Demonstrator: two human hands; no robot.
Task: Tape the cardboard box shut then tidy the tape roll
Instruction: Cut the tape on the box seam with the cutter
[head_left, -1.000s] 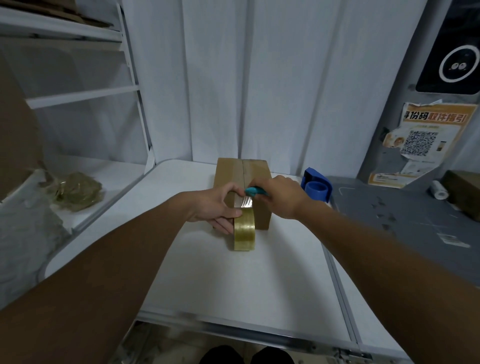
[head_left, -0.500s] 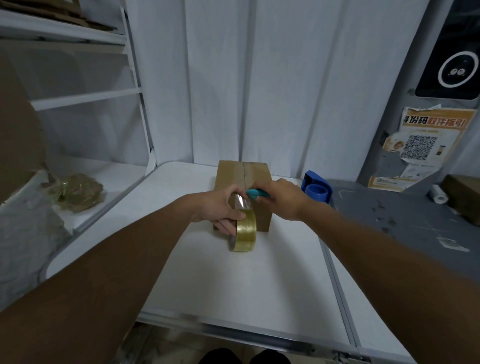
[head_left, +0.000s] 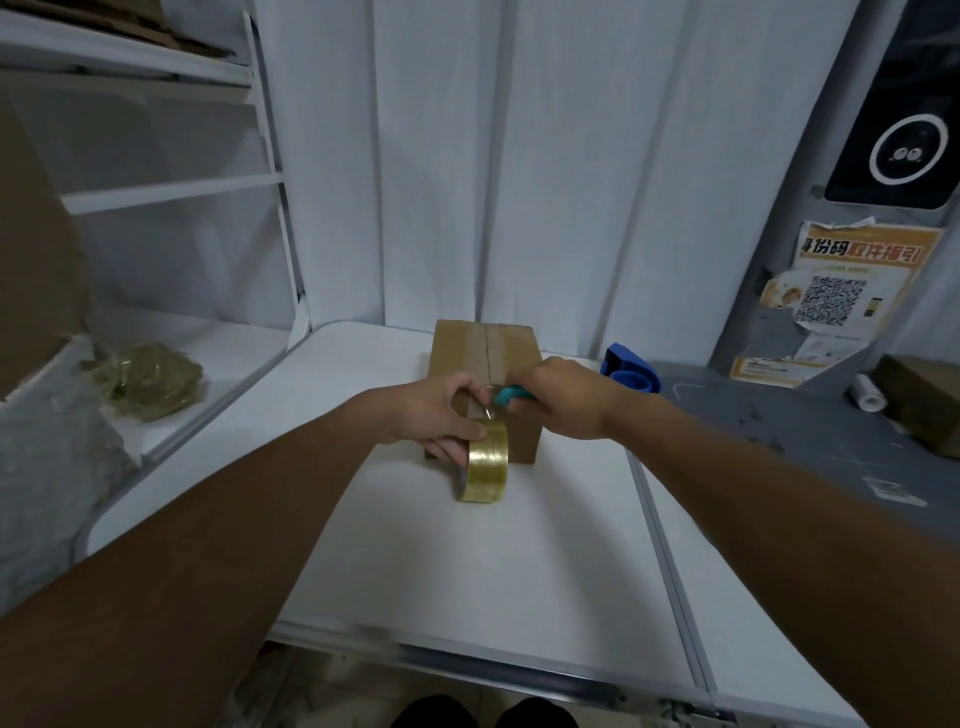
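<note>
A brown cardboard box (head_left: 467, 348) stands on the white table (head_left: 467, 561), its top flaps closed with tape along the middle seam. In front of it my left hand (head_left: 436, 410) grips a yellowish clear tape roll (head_left: 485, 467), held on edge against the box's near face. A short strip of tape runs from the roll up to the box edge. My right hand (head_left: 566, 402) holds a teal-handled cutter (head_left: 511, 396) at that strip, just above the roll. The cutter's blade is mostly hidden between my hands.
A blue tape dispenser (head_left: 629, 371) sits behind my right hand at the table's far right. A white shelf at left holds crumpled plastic wrap (head_left: 150, 382). A grey surface at right carries a small white roll (head_left: 866, 393) and a brown box (head_left: 922, 405).
The tape roll has shifted slightly left and lower in my left hand. My right hand with the cutter stays at the tape strip by the box's near top edge.
</note>
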